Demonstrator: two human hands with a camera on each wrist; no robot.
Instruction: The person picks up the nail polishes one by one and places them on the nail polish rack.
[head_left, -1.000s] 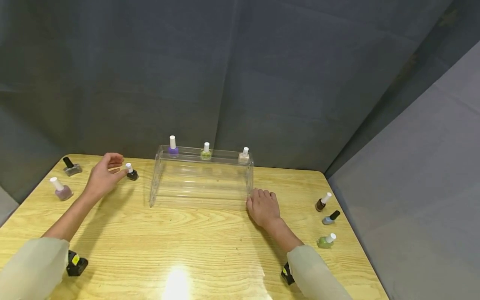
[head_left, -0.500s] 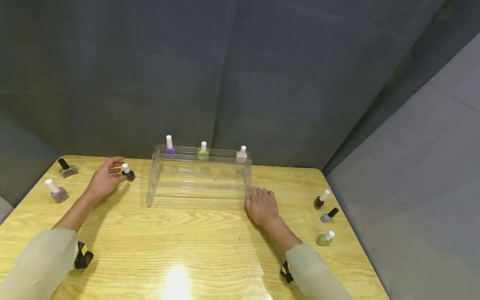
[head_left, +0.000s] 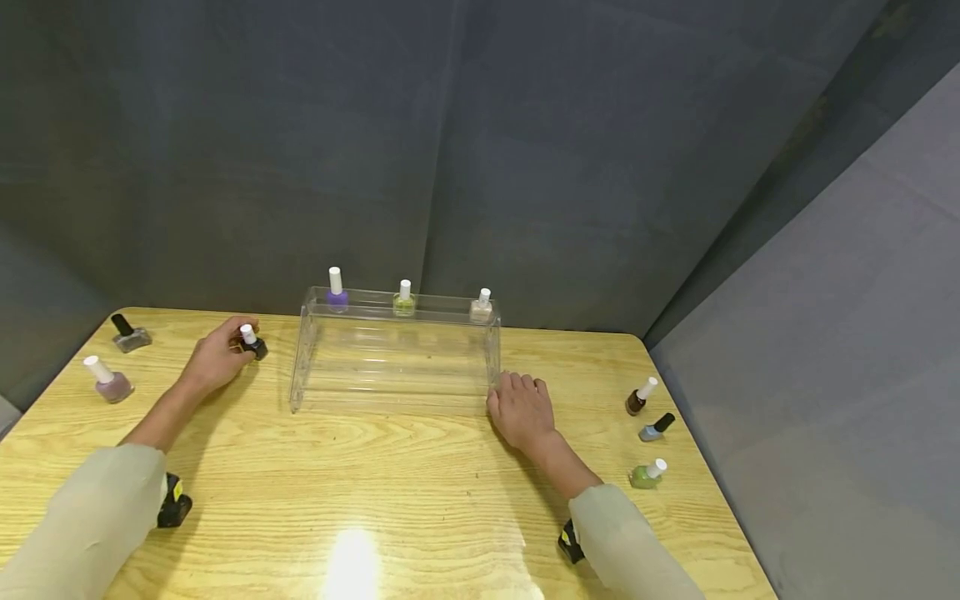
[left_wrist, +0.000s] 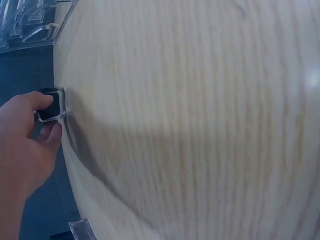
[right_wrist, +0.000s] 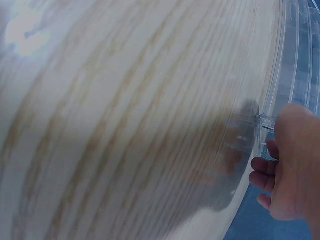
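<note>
Item: black bottle with white cap (head_left: 257,347). Location: far left part of the worktop (head_left: 405,483), just right of the left hand's (head_left: 213,360) palm, between that hand and the left end of the clear rack (head_left: 301,367); apart from the rack. Long axis: cap uppermost, seemingly upright; a slight tilt, or contact with the worktop, cannot be told. Nearer hand: the left.

Left grip: pinching the black bottle, thumb on one side and fingers on the other, parted by no more than the bottle itself.

Item: clear rack, long axis left to right across the worktop. Near right corner: in the right hand (head_left: 521,410), fingers curled at the rack's end; grip closed about that corner.

On the rack's top tier, left to right, well spaced: purple bottle (head_left: 337,299), yellow-green bottle (head_left: 404,305), pale beige bottle (head_left: 481,312).

Left of the left hand: grey bottle (head_left: 133,339); mauve bottle (head_left: 114,387), nearer the person.

Right of the right hand, in a loose line towards the person: dark brown bottle (head_left: 635,405), pale blue bottle (head_left: 650,433), green bottle (head_left: 644,477).
</note>
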